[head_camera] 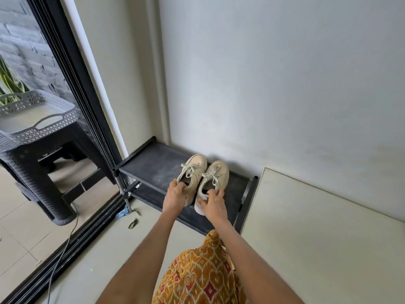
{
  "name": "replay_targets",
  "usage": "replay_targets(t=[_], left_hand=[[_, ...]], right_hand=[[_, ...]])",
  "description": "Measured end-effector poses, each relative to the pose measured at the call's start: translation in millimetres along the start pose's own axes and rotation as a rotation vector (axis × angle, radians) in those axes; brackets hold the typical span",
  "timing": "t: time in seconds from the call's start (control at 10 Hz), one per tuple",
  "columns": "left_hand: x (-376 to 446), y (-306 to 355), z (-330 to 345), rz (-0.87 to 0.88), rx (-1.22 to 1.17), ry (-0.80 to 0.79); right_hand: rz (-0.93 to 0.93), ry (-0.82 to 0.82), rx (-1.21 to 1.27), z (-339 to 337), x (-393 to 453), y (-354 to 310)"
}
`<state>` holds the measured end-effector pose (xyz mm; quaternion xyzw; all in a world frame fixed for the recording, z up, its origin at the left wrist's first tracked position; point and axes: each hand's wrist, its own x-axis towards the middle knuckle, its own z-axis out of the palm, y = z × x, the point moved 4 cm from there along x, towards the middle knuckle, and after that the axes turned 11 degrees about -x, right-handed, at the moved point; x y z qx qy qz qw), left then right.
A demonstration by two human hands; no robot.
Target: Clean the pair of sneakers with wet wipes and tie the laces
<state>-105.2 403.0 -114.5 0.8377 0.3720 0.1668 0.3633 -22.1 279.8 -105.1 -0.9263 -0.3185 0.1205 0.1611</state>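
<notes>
I'm curling my left hand (175, 194) fingers into the left sneaker (192, 172) collar and pinching the right sneaker (213, 178) heel with my right hand (213, 199), holding both over the black rack (153, 163), probably because heels give one-handed control.

— What do I have on the head view?
— My left hand (175, 195) grips the left sneaker (192, 172) at its heel, my right hand (213, 199) grips the right sneaker (211, 183), both over the black shoe rack (153, 163).
— Laces?
— Tied in bows.
</notes>
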Motion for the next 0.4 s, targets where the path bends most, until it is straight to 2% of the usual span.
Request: replay_targets(t=[0.1, 0.2, 0.4], left_hand=[[-11, 12, 2, -0.029, 0.153, -0.072], [-26, 33, -5, -0.056, 0.161, -0.104], [-56, 103, -28, 0.075, 0.103, -0.121]], right_hand=[[-0.034, -0.013, 0.05, -14, -8, -4], [-0.026, -0.01, 0.081, -39, -23, -11], [-0.069, 0.042, 0.016, -98, -64, -11]])
